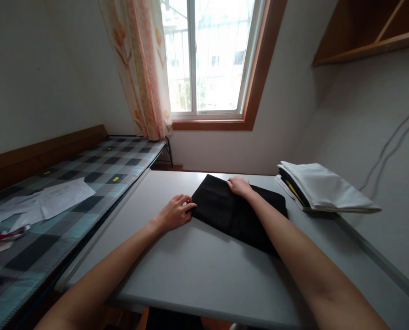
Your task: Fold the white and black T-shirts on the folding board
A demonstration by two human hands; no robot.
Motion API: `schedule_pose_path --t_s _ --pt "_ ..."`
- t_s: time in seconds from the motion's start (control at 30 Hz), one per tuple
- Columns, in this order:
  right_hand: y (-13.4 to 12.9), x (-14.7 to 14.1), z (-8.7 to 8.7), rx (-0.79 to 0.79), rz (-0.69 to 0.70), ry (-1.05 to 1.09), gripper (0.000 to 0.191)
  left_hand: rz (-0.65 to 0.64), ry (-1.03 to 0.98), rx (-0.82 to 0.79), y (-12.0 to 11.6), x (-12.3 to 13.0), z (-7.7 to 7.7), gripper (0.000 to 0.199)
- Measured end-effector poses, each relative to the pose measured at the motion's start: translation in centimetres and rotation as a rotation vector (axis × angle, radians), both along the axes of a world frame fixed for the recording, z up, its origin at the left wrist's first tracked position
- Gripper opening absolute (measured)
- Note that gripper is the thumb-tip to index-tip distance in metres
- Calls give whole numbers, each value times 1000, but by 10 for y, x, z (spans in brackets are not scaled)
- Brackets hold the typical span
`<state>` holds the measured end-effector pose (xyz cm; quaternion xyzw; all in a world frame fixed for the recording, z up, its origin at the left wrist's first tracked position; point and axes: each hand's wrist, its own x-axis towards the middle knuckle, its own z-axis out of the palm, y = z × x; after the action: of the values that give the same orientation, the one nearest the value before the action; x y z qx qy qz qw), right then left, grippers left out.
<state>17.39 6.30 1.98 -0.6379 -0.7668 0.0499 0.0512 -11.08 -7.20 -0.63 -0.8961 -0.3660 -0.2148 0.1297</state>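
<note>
A folded black cloth [221,208] lies flat on the white table, its far edge and left corner pointing toward the window. My left hand [175,211] is at its left corner, with thumb and forefinger closed on the fabric there. On top of the cloth, close to the far edge, rests my right hand [239,185]; its fingers are curled together against the fabric. My right forearm crosses over the right part of the cloth and hides some of it.
A stack of folded white cloths [323,185], with black and yellow between the layers, sits at the table's [177,270] right rear. Left of the table is a bed with a checked cover [122,172] and papers [62,199]. A window, curtain [146,68] and wall shelf [373,51] surround it.
</note>
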Motion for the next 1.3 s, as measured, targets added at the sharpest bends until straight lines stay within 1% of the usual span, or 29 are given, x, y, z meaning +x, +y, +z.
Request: schedule_pose_path --t_s 0.13,0.3,0.37,0.43,0.53,0.63,0.77,0.9,0.97,1.03,1.13,1.2,1.3 --pt "7 -9 -13 4 -65 13 39 0 47 67 6 4 -4 29" --pt "8 -14 -21 24 -115 38 36 -61 150 132 12 4 -6 21" --pt "8 -17 -24 38 -129 73 36 -57 143 138 12 1 -7 19" --pt "8 -21 -25 59 -132 120 35 -24 107 142 13 -1 -9 19" --pt "7 -27 -27 92 -112 146 35 13 81 133 13 -3 -11 19" --pt "6 -32 -26 109 -92 89 34 27 102 127 12 1 -11 20" --pt "5 -34 -25 124 -59 24 33 -4 137 127 7 11 -8 23" --pt "1 -32 -16 145 -45 89 33 -35 112 80 1 17 -4 25" --pt "-3 -26 -6 179 -33 164 33 -57 75 51 -2 21 -2 29" --pt "-7 -14 6 232 -4 201 33 -91 42 27 -5 26 -1 31" --pt "-11 19 21 269 13 132 31 -157 23 -1 -10 42 -1 31" --pt "-10 46 25 209 -25 59 32 -210 30 -6 -13 58 0 31" --pt "-6 84 19 35 -99 24 36 -304 43 -4 -17 89 2 33"
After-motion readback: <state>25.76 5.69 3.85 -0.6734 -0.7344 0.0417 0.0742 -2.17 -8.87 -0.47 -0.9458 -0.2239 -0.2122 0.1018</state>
